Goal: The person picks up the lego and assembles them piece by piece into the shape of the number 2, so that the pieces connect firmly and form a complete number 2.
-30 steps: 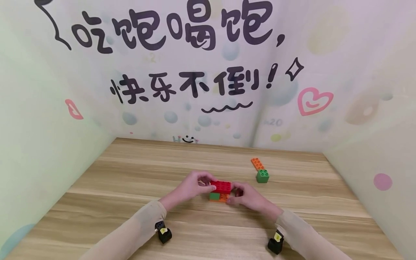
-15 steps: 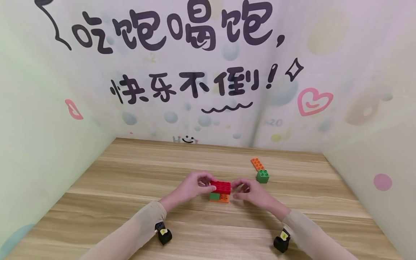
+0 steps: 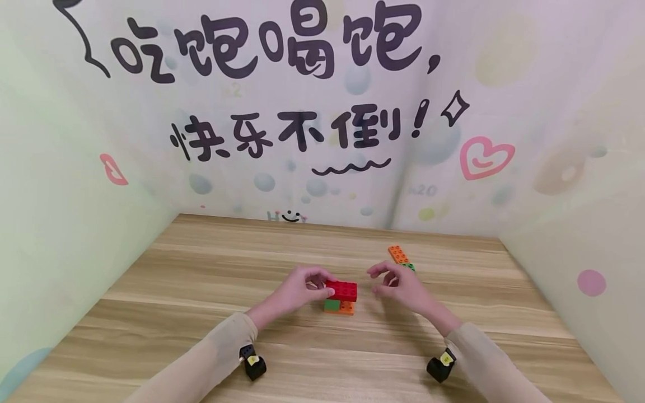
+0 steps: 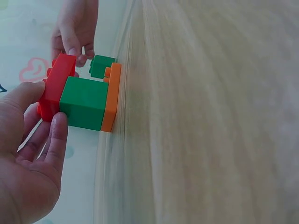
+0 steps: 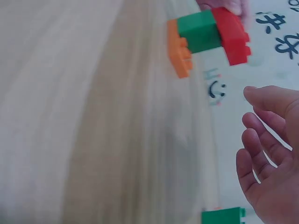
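My left hand (image 3: 298, 289) grips a red toy brick (image 3: 345, 290) between thumb and fingers at its left end. Under that end sits a green block (image 4: 84, 103), which stands on an orange studded plate (image 4: 112, 99) at the bottom of the stack. The red brick's right end overhangs the plate's bare studs with a gap between. Right of the stack and apart from it, my right hand (image 3: 405, 286) has its fingers loosely bent around nothing. A second green block (image 3: 409, 267) lies beyond this hand, mostly hidden by it in the head view.
Another orange studded plate (image 3: 398, 254) lies farther back, behind the second green block. The wooden table (image 3: 201, 263) runs back to a printed curtain wall (image 3: 242, 196), with pale walls on both sides. A black wrist camera (image 3: 255, 366) hangs under each sleeve.
My right hand has let go of the stack's right side and moved right and back, now partly covering the second green block. My left hand keeps its hold on the red brick, nearly still.
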A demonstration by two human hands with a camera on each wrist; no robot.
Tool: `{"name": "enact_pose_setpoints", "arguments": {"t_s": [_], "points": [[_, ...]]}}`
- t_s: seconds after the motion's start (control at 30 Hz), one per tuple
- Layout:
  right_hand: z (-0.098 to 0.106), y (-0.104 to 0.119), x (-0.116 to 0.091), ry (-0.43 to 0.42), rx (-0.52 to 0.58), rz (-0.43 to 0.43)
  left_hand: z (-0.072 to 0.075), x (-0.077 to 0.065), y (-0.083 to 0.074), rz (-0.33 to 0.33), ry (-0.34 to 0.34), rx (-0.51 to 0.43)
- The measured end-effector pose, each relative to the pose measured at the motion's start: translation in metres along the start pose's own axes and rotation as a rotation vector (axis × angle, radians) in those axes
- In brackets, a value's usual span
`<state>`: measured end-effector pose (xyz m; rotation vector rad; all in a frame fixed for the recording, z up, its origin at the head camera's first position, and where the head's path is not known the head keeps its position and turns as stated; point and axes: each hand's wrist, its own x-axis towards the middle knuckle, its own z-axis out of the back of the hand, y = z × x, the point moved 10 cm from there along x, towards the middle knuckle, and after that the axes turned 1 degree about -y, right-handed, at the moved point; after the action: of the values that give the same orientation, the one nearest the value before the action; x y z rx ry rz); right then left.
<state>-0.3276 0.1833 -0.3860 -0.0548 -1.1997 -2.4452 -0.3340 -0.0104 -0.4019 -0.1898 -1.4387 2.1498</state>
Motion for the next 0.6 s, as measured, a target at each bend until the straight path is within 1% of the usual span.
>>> {"name": "enact_pose_setpoints", "arguments": {"t_s": [0.13,0.2,0.43,0.6], "points": [[0.013,0.0,0.003,-0.052,-0.038,0.008,0.0,0.0,0.0,-0.005,0.001,0.004],[0.019,-0.008,0.005,-0.079,-0.054,0.015,0.0,-0.001,-0.001,-0.004,0.0,0.007],[0.047,-0.012,0.001,-0.167,-0.085,0.017,0.0,-0.001,0.0,0.001,-0.006,0.011],[0.066,-0.017,0.001,-0.202,-0.112,0.012,0.001,-0.002,0.001,0.013,-0.006,0.005]]}}
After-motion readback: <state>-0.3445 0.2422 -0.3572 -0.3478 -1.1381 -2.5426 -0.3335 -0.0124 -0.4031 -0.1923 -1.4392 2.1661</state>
